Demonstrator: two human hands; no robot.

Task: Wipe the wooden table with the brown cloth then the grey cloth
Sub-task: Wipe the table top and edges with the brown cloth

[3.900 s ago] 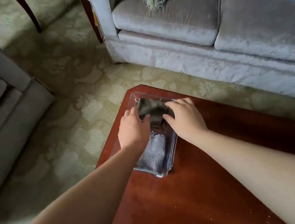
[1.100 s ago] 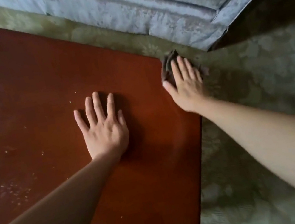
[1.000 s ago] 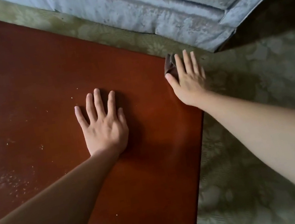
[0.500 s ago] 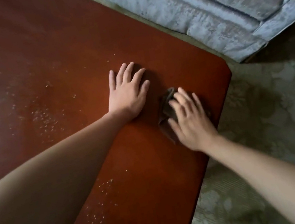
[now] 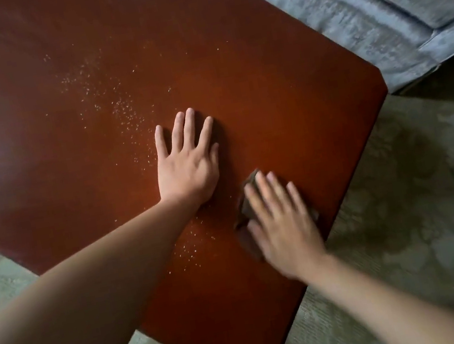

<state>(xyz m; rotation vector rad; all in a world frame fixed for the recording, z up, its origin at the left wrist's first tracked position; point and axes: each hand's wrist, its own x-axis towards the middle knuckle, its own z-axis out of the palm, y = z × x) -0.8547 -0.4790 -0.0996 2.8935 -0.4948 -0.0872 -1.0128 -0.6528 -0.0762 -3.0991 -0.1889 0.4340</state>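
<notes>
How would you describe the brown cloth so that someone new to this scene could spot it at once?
Start with the reddish wooden table beside the grey sofa, and go to its edge next to the carpet. There the right hand presses flat on a dark, crumpled brown cloth that peeks out from under it. The left hand, flat on the table, covers nothing.

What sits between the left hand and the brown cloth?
Only bare wooden table, seen in the head view; the left hand lies flat beside the brown cloth pressed under the right hand.
</notes>
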